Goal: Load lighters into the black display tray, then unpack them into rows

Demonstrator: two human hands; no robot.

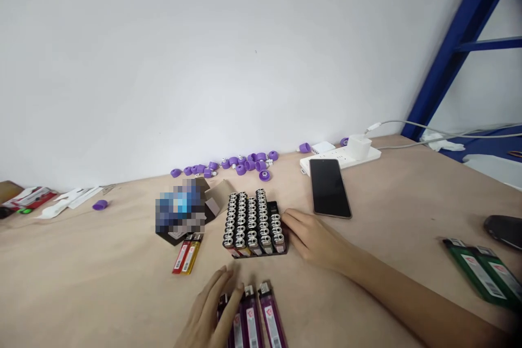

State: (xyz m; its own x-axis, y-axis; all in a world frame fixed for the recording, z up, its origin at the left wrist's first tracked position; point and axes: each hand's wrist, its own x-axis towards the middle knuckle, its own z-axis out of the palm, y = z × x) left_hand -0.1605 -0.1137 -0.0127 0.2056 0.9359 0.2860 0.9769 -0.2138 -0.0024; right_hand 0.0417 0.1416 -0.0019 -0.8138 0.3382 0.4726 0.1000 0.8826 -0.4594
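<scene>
A black tray (281,212) packed with several upright lighters (252,221) stands in the middle of the table. My right hand (314,239) rests beside its right edge, fingers stretched toward the tray and touching it, holding nothing. My left hand (210,312) lies low in front, fingers spread flat over purple lighters (261,318) lying on the table. A red and a yellow lighter (186,253) lie left of the tray, below a cardboard box (216,196) with a blurred face.
A black phone (329,187) lies behind the tray, before a white power strip (367,156) with a charger. Purple caps (238,165) are strewn along the wall. Green lighters (483,272) and a dark mouse (503,230) sit far right. Packets lie far left. A blue frame stands right.
</scene>
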